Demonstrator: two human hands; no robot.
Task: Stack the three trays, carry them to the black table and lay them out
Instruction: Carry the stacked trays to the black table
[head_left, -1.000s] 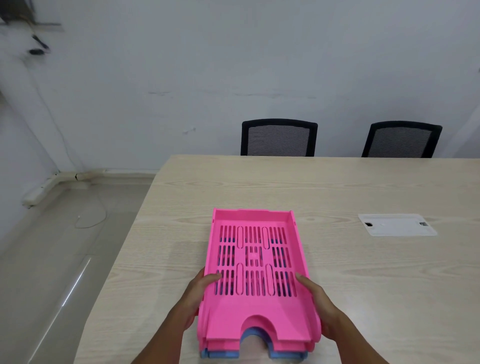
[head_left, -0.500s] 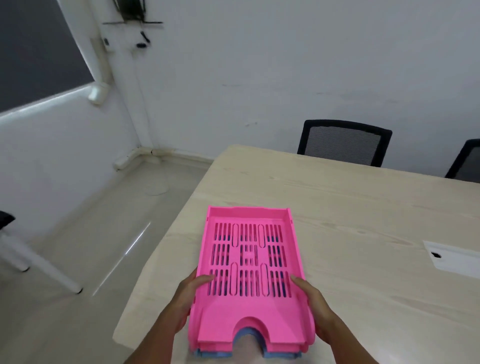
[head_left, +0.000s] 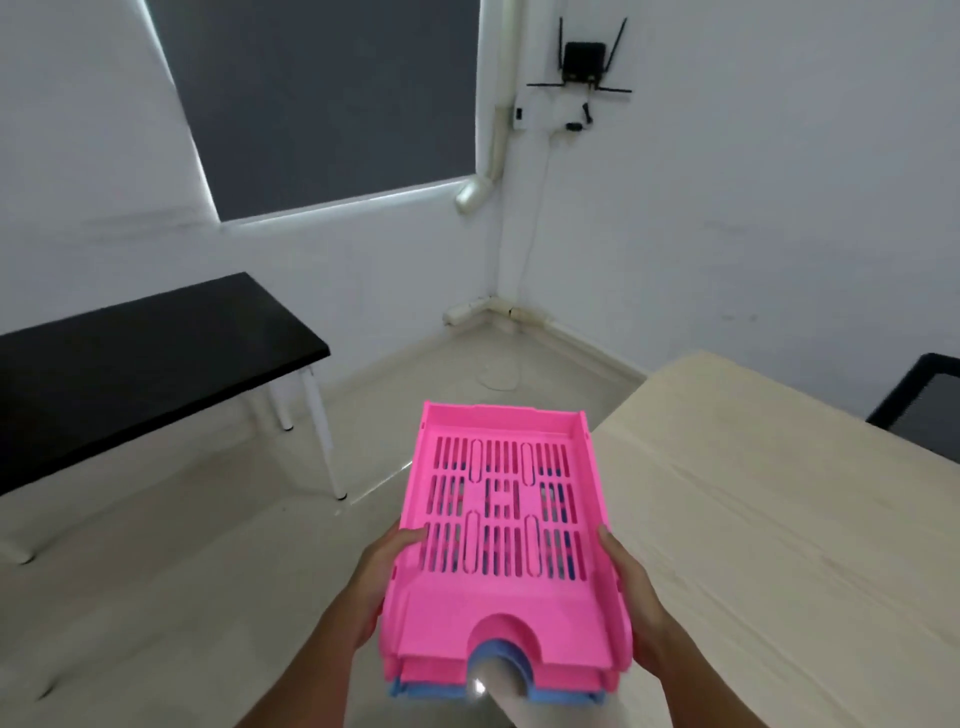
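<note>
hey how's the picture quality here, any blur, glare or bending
Head view: soft motion blur throughout, worst on the chair at right; wide-angle bending tilts the window blind and walls; a small bright glare spot sits below the tray stack; the black table is dark and featureless.

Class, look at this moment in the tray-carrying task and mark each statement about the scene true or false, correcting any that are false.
1. Both hands grip the tray stack, the left hand and right hand on opposite sides. True.
2. The top tray is blue. False: it is pink; a blue tray shows at the bottom.
3. The stack rests on the black table. False: it is held in the air, off both tables.
4. The black table lies to the left of the stack. True.
5. The wooden table is on the right. True.
</note>
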